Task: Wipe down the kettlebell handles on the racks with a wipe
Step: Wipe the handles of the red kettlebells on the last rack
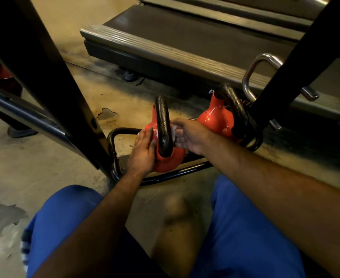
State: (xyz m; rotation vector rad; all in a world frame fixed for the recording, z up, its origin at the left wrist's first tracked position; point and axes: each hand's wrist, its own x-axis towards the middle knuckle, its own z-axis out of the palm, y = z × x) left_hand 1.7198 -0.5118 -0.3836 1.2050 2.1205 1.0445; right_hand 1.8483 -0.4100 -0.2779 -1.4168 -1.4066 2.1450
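Observation:
An orange kettlebell (170, 160) with a black handle (163, 125) sits on the lowest black rack rail (177, 173). My left hand (143, 151) rests flat against the left side of its body, fingers straight. My right hand (189, 135) holds a white wipe (178, 137) and presses it against the right side of the handle. A second orange kettlebell (215, 119) with a black handle (234, 105) stands on the same rail to the right, untouched.
Black rack uprights (50, 81) rise at the left and at the right (293, 61). A treadmill deck (185, 47) lies just behind the rack. A chrome handle (251, 73) shows at the right. My knees in blue shorts (245, 227) crouch over the worn concrete floor.

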